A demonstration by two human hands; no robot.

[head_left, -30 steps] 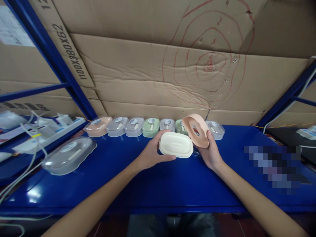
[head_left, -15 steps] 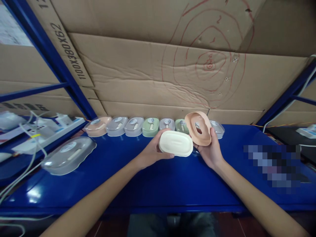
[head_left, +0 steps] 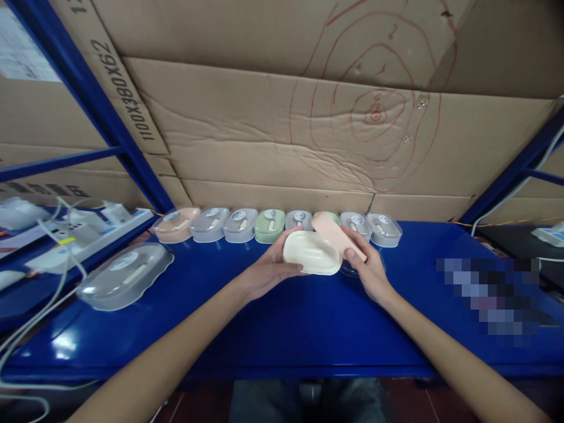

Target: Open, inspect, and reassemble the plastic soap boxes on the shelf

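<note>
The left hand cups a cream soap-dish tray from its left end, fingers curled under, thumb on the rim. The right hand pinches a peach soap-dish insert tilted against the tray's right edge, touching but not seated. Both pieces are held just above the blue desk. Beyond the two grips, against the cardboard wall, stands a row of lidded soap boxes, judging by which eight look finished. Far left of the left grip lies a clear lid. This pair remains unjoined and uncovered.
</note>
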